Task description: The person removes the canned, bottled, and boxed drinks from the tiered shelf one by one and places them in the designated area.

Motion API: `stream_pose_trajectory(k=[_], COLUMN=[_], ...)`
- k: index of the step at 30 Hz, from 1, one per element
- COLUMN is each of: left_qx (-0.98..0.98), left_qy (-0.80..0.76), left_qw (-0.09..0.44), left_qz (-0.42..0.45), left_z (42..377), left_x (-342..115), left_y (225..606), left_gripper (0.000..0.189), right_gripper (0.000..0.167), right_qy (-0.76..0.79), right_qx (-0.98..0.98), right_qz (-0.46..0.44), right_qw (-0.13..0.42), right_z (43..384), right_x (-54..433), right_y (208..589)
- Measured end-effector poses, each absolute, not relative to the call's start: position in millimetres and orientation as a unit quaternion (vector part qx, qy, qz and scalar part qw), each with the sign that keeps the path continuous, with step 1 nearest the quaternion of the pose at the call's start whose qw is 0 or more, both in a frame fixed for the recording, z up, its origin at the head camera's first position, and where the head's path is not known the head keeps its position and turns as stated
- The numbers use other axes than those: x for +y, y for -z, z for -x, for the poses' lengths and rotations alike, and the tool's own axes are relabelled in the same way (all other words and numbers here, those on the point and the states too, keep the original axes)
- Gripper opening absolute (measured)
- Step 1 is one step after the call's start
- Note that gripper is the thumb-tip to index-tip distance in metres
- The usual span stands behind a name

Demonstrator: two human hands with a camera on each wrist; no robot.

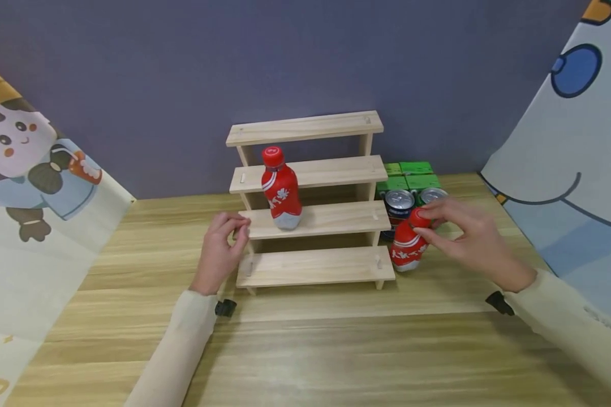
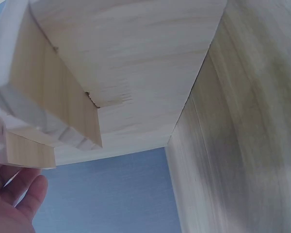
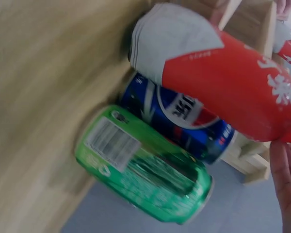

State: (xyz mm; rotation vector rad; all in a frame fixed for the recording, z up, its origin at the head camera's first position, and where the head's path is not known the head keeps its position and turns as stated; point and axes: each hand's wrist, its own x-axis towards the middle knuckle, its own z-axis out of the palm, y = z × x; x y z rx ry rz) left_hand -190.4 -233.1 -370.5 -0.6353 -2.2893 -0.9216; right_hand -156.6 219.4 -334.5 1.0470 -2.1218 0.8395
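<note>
My right hand (image 1: 468, 234) pinches a red plastic bottle (image 1: 409, 246) by its cap, just right of the stepped wooden rack (image 1: 315, 267). The bottle leans, its pale base toward the rack's lowest step; in the right wrist view this bottle (image 3: 223, 77) passes in front of the cans. A matching red bottle (image 1: 285, 195) stands upright on the rack's second step from the bottom. At that step's left end, my left hand (image 1: 221, 246) holds the board's edge between thumb and fingers. The left wrist view shows these fingers (image 2: 19, 187) at the board's end.
Behind the held bottle stand a dark blue can (image 1: 399, 203) and a green can (image 3: 145, 165). Green boxes (image 1: 414, 175) sit behind them, by the rack's right side. A grey wall (image 1: 183, 85) rises behind the rack, and printed panels (image 1: 580, 141) flank the wooden table (image 1: 305, 356).
</note>
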Motion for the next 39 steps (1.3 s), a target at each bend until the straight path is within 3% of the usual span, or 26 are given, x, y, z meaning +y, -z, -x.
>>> stream_pose_trajectory(k=[5, 22, 32, 39], left_qx=[-0.858, -0.856, -0.856, -0.858], left_qy=[0.348, 0.342, 0.338, 0.338], left_qw=[0.293, 0.302, 0.307, 0.304], left_qz=[0.24, 0.243, 0.242, 0.239], left_z=[191.2, 191.4, 190.7, 189.4], left_x=[-232.1, -231.5, -232.3, -231.8], left_y=[370.0, 369.2, 369.9, 369.3], left_gripper=[0.013, 0.013, 0.012, 0.013], right_gripper=[0.049, 0.047, 0.053, 0.049], right_qy=[-0.317, -0.322, -0.314, -0.311], right_qx=[-0.818, -0.836, -0.837, -0.81], right_qz=[-0.363, -0.305, -0.329, -0.394], right_qw=[0.314, 0.323, 0.305, 0.303], right_z=[157.8, 162.0, 161.1, 167.7], right_x=[215.8, 214.6, 193.6, 151.4], right_y=[341.0, 341.9, 308.8, 272.2])
